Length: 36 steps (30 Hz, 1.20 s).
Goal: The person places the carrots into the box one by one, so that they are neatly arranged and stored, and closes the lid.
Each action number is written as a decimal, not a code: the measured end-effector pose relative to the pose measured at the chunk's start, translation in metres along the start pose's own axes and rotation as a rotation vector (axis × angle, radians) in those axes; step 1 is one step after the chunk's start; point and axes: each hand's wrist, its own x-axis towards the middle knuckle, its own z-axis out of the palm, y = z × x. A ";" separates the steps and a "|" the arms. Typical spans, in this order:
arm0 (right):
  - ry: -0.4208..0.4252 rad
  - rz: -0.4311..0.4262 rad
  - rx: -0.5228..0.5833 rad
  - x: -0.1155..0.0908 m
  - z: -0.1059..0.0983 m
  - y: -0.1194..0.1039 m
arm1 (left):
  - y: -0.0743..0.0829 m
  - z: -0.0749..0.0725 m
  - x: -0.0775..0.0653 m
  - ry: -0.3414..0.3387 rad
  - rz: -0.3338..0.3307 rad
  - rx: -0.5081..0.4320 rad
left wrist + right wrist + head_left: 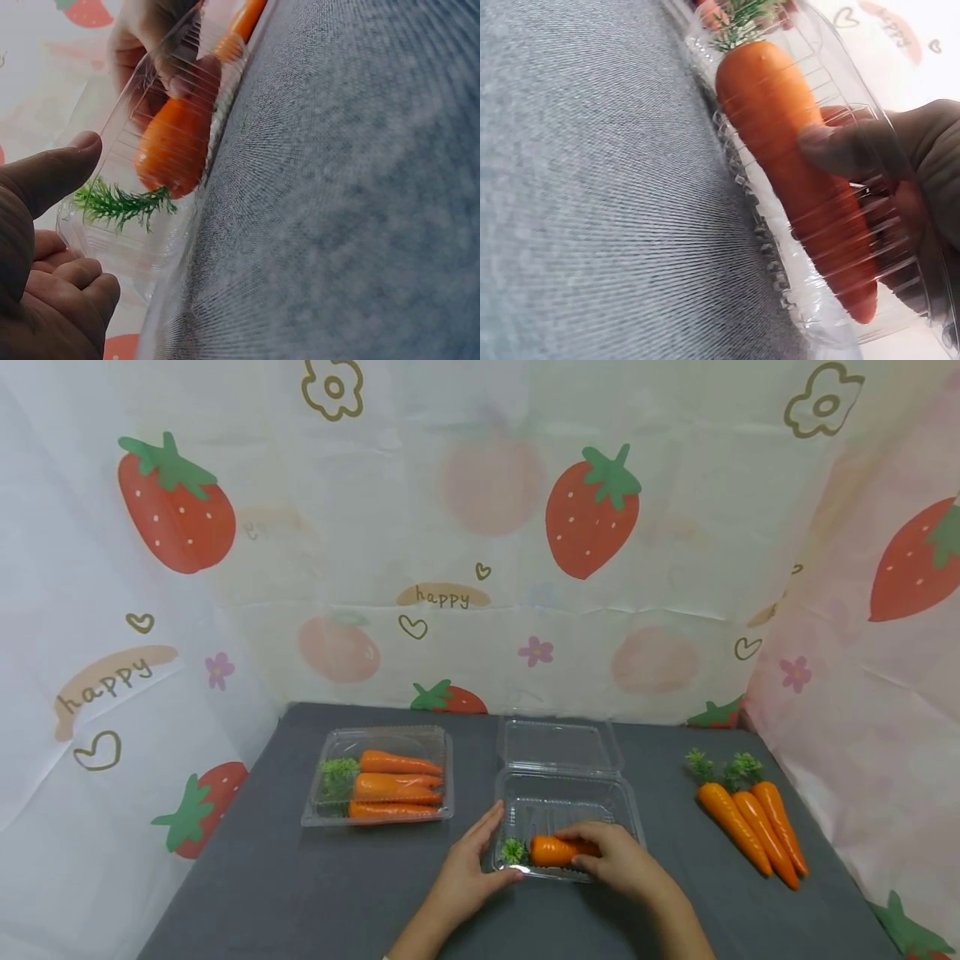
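An orange toy carrot with a green leafy top lies along the near side of an open clear plastic box. My right hand reaches into the box and holds the carrot by its narrower half; the right wrist view shows the thumb on the carrot through the clear wall. At the box's near left corner is my left hand, thumb by the front edge and fingers along the left side. In the left wrist view its thumb overlaps the box rim.
The box's hinged lid lies folded back behind it. To the left stands a closed clear box with three carrots. Three loose carrots lie at the right on the grey table. Printed cloth surrounds the table's back and sides.
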 end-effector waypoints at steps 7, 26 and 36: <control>-0.060 0.034 0.058 0.002 -0.002 0.000 | -0.001 0.000 0.001 -0.002 0.007 0.001; -0.203 0.076 0.153 0.011 -0.016 -0.010 | -0.001 -0.001 0.002 0.006 -0.010 0.020; -0.032 -0.004 0.038 0.004 -0.048 -0.018 | -0.005 0.001 0.000 0.022 0.024 0.007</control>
